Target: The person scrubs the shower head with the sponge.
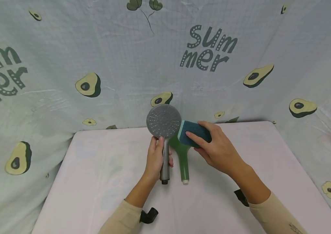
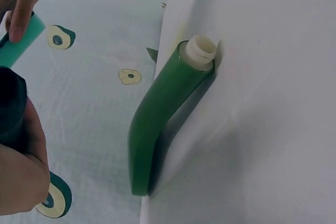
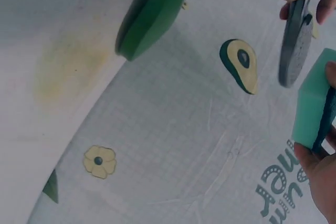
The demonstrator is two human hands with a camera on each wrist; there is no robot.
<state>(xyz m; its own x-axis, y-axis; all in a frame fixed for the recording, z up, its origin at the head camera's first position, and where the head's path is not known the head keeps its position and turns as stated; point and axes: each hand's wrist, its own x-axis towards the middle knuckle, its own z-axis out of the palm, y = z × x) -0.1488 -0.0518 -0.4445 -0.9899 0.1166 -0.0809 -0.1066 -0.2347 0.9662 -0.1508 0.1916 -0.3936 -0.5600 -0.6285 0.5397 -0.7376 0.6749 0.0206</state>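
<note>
My left hand (image 1: 154, 157) grips the handle of a grey shower head (image 1: 163, 121), its round nozzle face turned up toward the head camera. In my right hand (image 1: 219, 148) is a sponge (image 1: 196, 132), dark blue on one side and light teal on the other, pinched between thumb and fingers. The teal side faces the shower head, close to its right rim. Behind them a green shower head (image 1: 183, 161) lies on the table, its white threaded end (image 2: 201, 50) toward me. The sponge and the grey head hide part of its round end.
The pale table (image 1: 95, 182) ends at a fabric backdrop (image 1: 118, 65) printed with avocados, flowers and lettering. Dark wrist straps (image 1: 149, 215) show at both sleeves. The green shower head lies near the table's far edge.
</note>
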